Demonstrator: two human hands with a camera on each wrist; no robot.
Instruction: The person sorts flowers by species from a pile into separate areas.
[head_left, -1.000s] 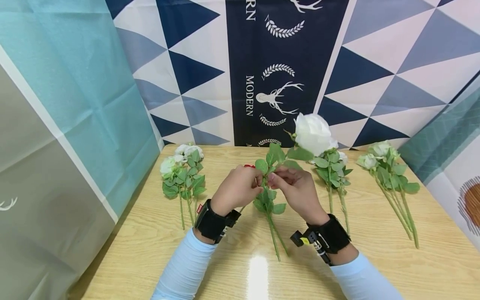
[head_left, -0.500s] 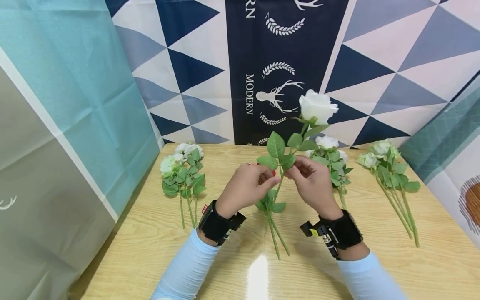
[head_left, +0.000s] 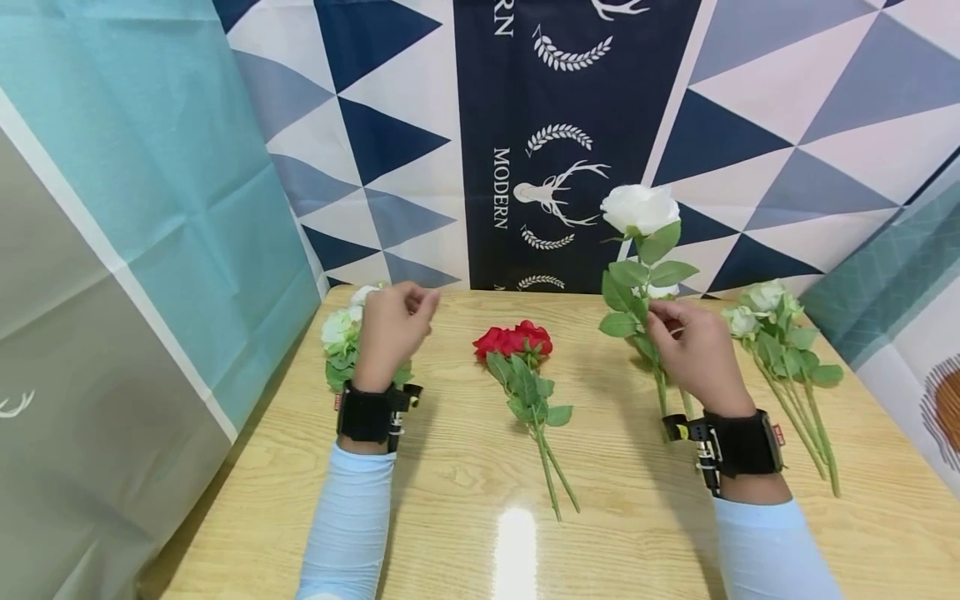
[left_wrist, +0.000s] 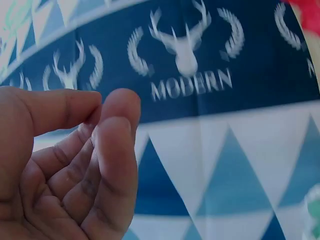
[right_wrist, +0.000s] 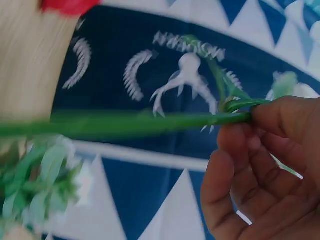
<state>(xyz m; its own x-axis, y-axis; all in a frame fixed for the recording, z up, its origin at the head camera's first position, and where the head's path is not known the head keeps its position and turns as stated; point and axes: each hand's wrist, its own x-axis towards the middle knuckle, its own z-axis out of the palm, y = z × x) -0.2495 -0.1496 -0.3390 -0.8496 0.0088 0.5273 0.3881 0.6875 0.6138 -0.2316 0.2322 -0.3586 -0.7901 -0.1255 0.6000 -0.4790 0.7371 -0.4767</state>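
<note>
My right hand (head_left: 693, 354) pinches the green stem of a white rose (head_left: 641, 208) between thumb and fingers. Its bloom stands up in front of the backdrop, leaves spreading below it. In the right wrist view the green stem (right_wrist: 125, 124) runs out to the left from the fingertips. Over at the left, my left hand (head_left: 393, 333) is raised in front of a bunch of white flowers (head_left: 341, 329) and hides part of it. Its fingers are loosely bent, the thumb close to the index fingertip, with nothing between them.
Red roses (head_left: 513, 342) lie mid-table with crossed stems towards me. Behind the held rose lie more white flowers (head_left: 662, 292), partly covered. A pale bunch (head_left: 795, 342) rests at the right. Patterned cloth (head_left: 412, 192) rises behind the wooden table (head_left: 450, 517).
My left hand has let go of the white rose and moved left towards the white bunch. The right hand has carried the rose right, uncovering the red roses.
</note>
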